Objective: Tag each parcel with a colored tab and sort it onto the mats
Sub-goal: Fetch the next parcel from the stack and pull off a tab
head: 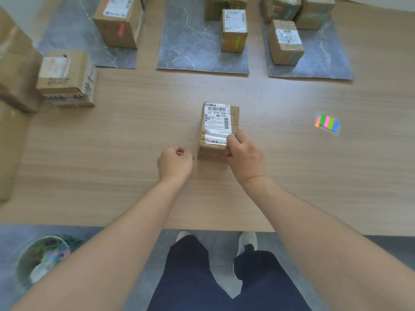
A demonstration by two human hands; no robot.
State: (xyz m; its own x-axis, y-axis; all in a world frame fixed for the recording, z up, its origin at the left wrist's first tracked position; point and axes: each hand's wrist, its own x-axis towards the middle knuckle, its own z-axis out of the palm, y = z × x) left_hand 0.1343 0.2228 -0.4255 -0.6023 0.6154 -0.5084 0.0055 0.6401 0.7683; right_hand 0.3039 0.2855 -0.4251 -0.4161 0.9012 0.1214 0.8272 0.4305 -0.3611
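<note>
A small brown parcel (219,125) with a white shipping label lies in the middle of the wooden table (112,164). My right hand (243,157) rests on its near right corner, with a small pink tab pinched at the fingertips against the parcel's near side. Just left of the parcel, my left hand (175,162) hovers loosely curled, holding nothing. To the right lies a sheet of colored tabs (327,124) in orange, green, pink and blue. Three grey mats sit at the back: the left mat (74,41), the middle mat (190,48), the right mat (325,61).
A pink-tagged box (119,21) stands on the left mat, a green-tagged box (234,30) on the middle mat, blue-tagged boxes (286,42) on the right mat. An untagged box (67,77) and larger cartons stand at the left. On the floor is a bin (42,259).
</note>
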